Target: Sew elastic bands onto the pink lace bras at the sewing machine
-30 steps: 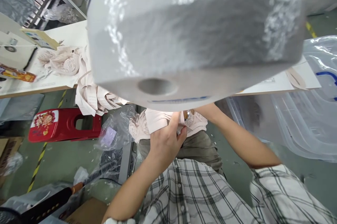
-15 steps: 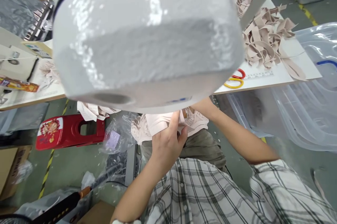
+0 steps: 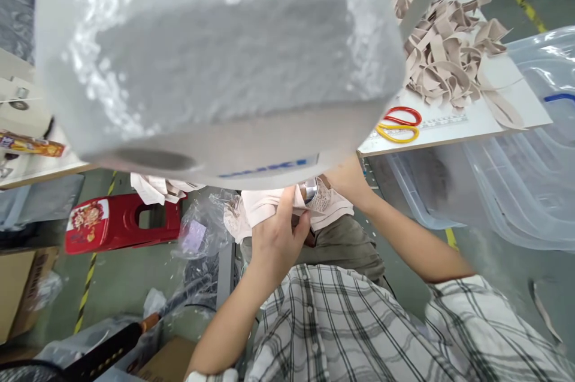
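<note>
A pale pink lace-trimmed bra (image 3: 265, 207) lies across my lap, below the big white sewing machine head (image 3: 215, 70). My left hand (image 3: 275, 238) is closed on its folded edge, thumb beneath and index finger stretched along the cloth. My right hand (image 3: 348, 181) is at the lace on the bra's right side; its fingers are largely hidden by the machine head. Between the two hands a shiny metal cylinder (image 3: 310, 189) shows, with the cloth around or against it; I cannot tell which.
Red and yellow-handled scissors (image 3: 399, 124) and a heap of beige fabric strips (image 3: 449, 58) lie on the white table at right. Clear plastic bins (image 3: 530, 190) stand beside it. A red stool (image 3: 121, 223) and a plastic bag (image 3: 202, 229) are at left.
My view has shifted, so the machine head sits further left and more of the scissors and the metal cylinder shows. My left hand appears slightly further left, still on the bra.
</note>
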A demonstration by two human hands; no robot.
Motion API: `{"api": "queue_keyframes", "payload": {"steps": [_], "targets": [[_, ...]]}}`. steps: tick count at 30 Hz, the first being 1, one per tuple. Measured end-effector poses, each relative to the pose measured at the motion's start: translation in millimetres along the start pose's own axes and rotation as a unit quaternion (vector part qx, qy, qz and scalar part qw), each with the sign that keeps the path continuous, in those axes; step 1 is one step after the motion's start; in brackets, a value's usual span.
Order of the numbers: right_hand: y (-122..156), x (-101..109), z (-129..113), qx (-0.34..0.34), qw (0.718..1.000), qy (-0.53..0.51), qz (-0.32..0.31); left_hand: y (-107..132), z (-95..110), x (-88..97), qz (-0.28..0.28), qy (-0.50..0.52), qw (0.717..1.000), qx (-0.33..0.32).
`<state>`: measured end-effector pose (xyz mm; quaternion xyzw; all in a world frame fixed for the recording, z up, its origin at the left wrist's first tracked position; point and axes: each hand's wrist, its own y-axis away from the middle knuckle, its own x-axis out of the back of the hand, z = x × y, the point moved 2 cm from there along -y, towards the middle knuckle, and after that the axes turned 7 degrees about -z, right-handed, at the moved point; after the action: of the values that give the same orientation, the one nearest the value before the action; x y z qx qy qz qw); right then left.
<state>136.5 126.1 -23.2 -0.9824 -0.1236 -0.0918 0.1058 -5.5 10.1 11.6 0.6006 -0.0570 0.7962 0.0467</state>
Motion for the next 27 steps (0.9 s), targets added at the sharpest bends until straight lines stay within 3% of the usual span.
{"api": "queue_keyframes", "payload": {"steps": [6, 10, 14, 16, 18, 20, 21, 22, 25, 27], "targets": [[25, 1, 2, -0.066, 0.992, -0.111, 0.006, 9, -6, -10.2, 0.128, -0.007, 0.991, -0.025], [48, 5, -7, -0.065, 0.994, -0.083, -0.034, 15, 3, -19.1, 0.132, 0.002, 0.990, -0.040], [77, 5, -20, -0.069, 0.994, -0.034, -0.074, 37, 31, -33.2, 0.131, -0.002, 0.984, -0.119], [91, 6, -22, -0.106, 0.989, -0.075, -0.076, 50, 41, -37.5, 0.102, 0.039, 0.982, -0.154], [101, 11, -22, -0.145, 0.979, -0.125, -0.065, 58, 40, -36.0, 0.016, 0.140, 0.977, -0.161], [106, 17, -20, -0.174, 0.969, -0.162, -0.068, 57, 31, -27.2, -0.082, 0.251, 0.953, -0.148], [107, 20, -19, -0.186, 0.962, -0.180, -0.082, 55, 25, -19.7, -0.102, 0.288, 0.942, -0.138], [106, 22, -19, -0.197, 0.954, -0.199, -0.104, 50, 19, -10.3, -0.083, 0.305, 0.939, -0.135], [99, 26, -24, -0.200, 0.926, -0.221, -0.230, 34, 11, 17.2, 0.033, 0.293, 0.932, -0.211], [93, 25, -31, -0.164, 0.911, -0.169, -0.337, 23, 11, 23.2, 0.006, 0.255, 0.927, -0.275]]}}
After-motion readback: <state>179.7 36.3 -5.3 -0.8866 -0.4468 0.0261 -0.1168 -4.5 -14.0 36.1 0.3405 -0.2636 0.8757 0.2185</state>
